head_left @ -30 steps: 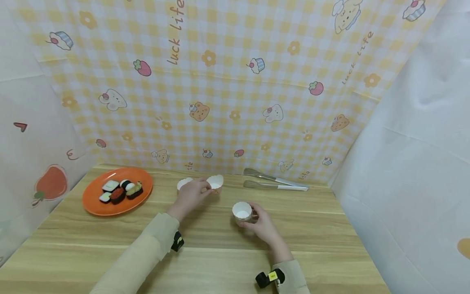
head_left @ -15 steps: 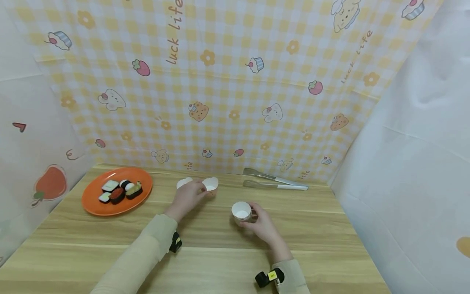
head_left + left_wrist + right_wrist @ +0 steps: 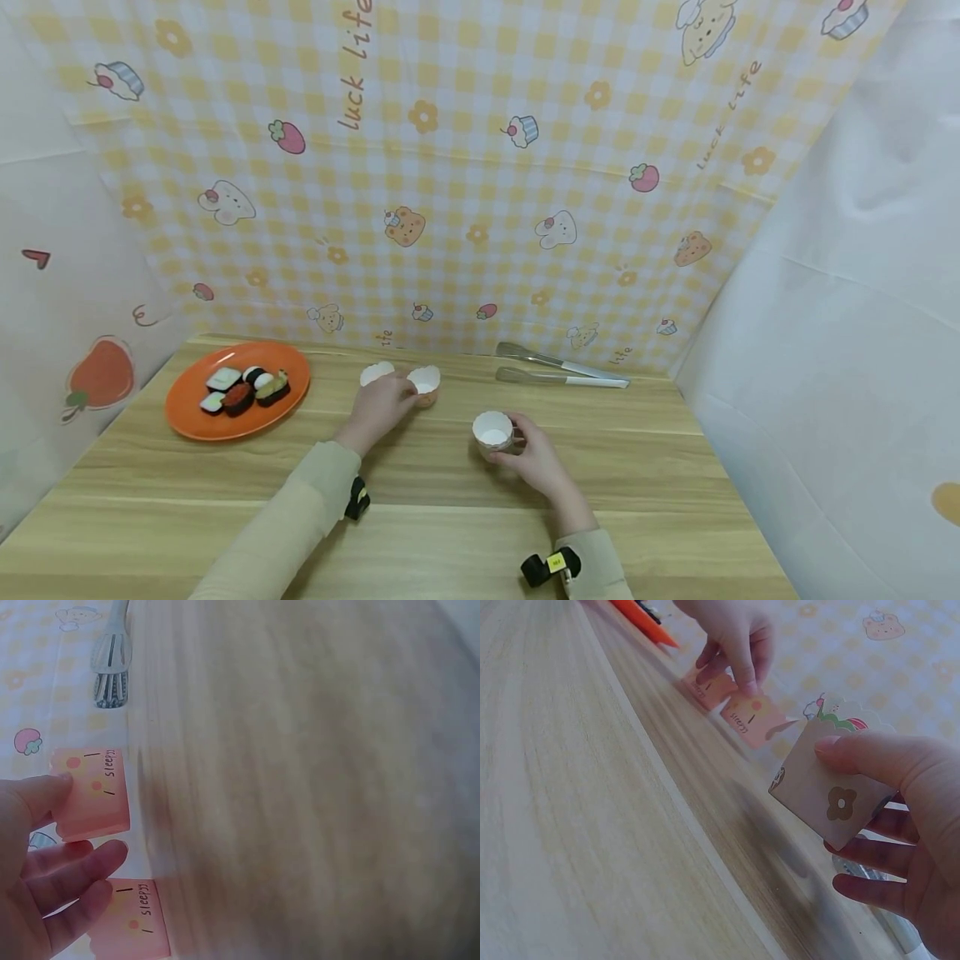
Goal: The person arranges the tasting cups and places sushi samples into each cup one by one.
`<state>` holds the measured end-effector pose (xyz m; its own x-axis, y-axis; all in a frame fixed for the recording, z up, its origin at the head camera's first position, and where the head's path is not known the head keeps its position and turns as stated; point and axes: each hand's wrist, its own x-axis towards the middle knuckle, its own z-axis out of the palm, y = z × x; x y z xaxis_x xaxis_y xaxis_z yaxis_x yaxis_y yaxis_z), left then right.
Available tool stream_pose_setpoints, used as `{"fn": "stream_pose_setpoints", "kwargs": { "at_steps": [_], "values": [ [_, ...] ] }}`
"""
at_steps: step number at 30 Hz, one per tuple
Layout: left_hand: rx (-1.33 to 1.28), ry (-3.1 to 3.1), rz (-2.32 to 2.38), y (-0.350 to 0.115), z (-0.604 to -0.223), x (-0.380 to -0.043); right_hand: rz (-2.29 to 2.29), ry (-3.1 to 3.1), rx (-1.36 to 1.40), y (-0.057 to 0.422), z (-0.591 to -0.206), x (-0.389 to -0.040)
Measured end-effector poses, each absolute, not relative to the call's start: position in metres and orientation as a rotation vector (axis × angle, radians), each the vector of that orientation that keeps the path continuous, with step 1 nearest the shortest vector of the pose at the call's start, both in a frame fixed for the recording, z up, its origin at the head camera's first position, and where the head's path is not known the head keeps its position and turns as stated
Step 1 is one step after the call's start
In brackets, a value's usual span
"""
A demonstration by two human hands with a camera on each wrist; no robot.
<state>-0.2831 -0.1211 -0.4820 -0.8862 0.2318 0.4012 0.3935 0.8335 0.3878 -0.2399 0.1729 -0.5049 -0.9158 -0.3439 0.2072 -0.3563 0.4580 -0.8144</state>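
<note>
In the head view my left hand [image 3: 377, 410] pinches a pink paper baking cup [image 3: 424, 382] by its side, close over the table. A second pink baking cup [image 3: 377, 372] stands just left of it, partly behind the hand. The left wrist view shows the thumb against the pinched cup's printed wall, while the other fingers spread toward the second cup [image 3: 135, 922]. My right hand [image 3: 542, 458] grips a pale baking cup [image 3: 492, 425], its white inside facing up. Seen from the right wrist, this pale cup [image 3: 810, 784] has a brown flower print and is raised off the wood.
An orange plate [image 3: 191, 421] with several sushi pieces [image 3: 240, 398] lies at the left of the wooden table [image 3: 435, 542]. Metal tongs [image 3: 558, 372] with white handles lie at the back right. A checked cloth [image 3: 480, 167] hangs behind.
My left hand has drawn the pinched pink cup left and slightly nearer, toward the second pink cup. The right hand with the pale cup has stayed in place.
</note>
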Motion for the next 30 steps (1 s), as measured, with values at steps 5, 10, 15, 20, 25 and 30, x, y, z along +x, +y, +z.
{"fn": "stream_pose_setpoints", "kwargs": {
  "at_steps": [5, 10, 15, 20, 25, 30],
  "values": [
    [-0.465, -2.682, -0.658, -0.1225, -0.4841, -0.2831, 1.500, -2.671, 0.649, 0.1732, -0.5022, -0.2383],
    [-0.463, -2.714, -0.640, -0.1241, -0.4856, -0.2831, 1.515, -2.679, 0.646, 0.1729, -0.5008, -0.2375],
    [-0.459, -2.746, -0.624, -0.1245, -0.4844, -0.2817, 1.511, -2.675, 0.657, 0.1730, -0.5014, -0.2382],
    [-0.460, -2.769, -0.624, -0.1241, -0.4833, -0.2816, 1.502, -2.685, 0.647, 0.1727, -0.5016, -0.2387],
    [-0.447, -2.795, -0.635, -0.1243, -0.4829, -0.2823, 1.497, -2.692, 0.647, 0.1725, -0.5028, -0.2391],
    [-0.445, -2.797, -0.642, -0.1241, -0.4827, -0.2825, 1.504, -2.691, 0.646, 0.1725, -0.5034, -0.2393]
  ]
}}
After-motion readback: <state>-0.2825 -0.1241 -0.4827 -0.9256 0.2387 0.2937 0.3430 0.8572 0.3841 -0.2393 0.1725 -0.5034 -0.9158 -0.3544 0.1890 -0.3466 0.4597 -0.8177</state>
